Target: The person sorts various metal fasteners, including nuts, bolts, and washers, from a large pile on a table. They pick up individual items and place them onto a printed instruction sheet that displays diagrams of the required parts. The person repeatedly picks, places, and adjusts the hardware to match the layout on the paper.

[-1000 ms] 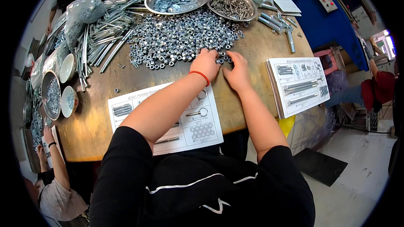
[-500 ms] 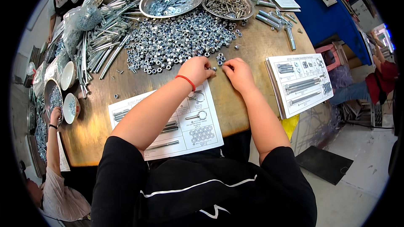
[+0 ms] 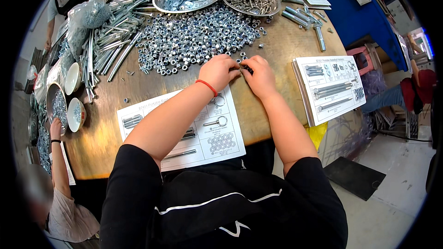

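My left hand (image 3: 220, 71), with a red cord on its wrist, is closed in a pinch just in front of a large pile of hex nuts (image 3: 194, 37). Whatever lies in its fingertips is hidden. Close beside it, my right hand (image 3: 259, 76) has its thumb and fingers curled around small dark-looking nuts (image 3: 248, 68), partly covered by the fingers. The fingertips of both hands almost meet. A few loose nuts (image 3: 242, 55) lie right beyond them. Under my left forearm is a printed parts sheet (image 3: 226, 145) with pictures of hardware.
Behind the pile stand metal dishes of washers (image 3: 159, 4) and of small pins (image 3: 277, 7). Long bolts (image 3: 122, 57) lie left, thick bolts (image 3: 319, 37) right. A stack of sheets (image 3: 330, 90) sits at the right edge. At left, a co-worker's hand (image 3: 56, 127) reaches into a bowl.
My hands have come together, the right one moving left and slightly away from me over the small group of nuts. My left fingertips have moved a little forward.
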`<move>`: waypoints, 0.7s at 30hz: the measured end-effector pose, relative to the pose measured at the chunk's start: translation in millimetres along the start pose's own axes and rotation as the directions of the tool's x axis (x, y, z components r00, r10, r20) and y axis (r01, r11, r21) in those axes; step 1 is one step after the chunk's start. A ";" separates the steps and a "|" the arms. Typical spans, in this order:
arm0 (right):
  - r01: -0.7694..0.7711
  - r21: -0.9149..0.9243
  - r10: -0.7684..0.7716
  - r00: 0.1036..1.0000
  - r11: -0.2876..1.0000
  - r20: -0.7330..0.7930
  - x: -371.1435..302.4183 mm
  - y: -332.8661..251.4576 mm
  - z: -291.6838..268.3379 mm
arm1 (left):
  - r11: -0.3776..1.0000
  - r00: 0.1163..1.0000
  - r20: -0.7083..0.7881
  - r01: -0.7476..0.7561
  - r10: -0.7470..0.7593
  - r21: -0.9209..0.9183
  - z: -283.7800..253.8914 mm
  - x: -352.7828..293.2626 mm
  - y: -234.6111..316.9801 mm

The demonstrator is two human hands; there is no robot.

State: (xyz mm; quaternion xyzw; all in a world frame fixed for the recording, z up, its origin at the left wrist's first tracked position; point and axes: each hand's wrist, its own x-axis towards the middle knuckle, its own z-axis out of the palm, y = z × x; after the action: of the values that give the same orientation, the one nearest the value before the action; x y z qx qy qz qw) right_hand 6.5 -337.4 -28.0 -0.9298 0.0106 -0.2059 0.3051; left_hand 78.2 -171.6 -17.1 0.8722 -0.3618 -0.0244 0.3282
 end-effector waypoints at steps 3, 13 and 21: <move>-0.044 -0.022 0.044 0.999 0.999 -0.008 -3.3 3.7 -1.6 | 0.996 0.996 0.018 -0.089 0.089 -0.033 3.4 0.2 -4.7; -0.101 -0.046 0.103 0.994 0.994 0.026 13.4 4.8 -3.7 | 0.992 0.977 0.185 0.115 -0.105 -0.044 -5.1 4.2 10.6; -0.106 -0.084 0.111 0.992 0.991 0.057 4.2 8.2 -1.6 | 0.997 0.992 0.128 -0.019 0.009 0.080 -0.5 5.5 8.7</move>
State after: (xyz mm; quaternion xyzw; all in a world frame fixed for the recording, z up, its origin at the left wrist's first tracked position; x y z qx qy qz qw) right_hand 10.6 -345.6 -29.9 -0.9453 0.0599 -0.1596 0.2781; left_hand 77.0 -179.5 -10.5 0.8789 -0.3889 -0.0630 0.2691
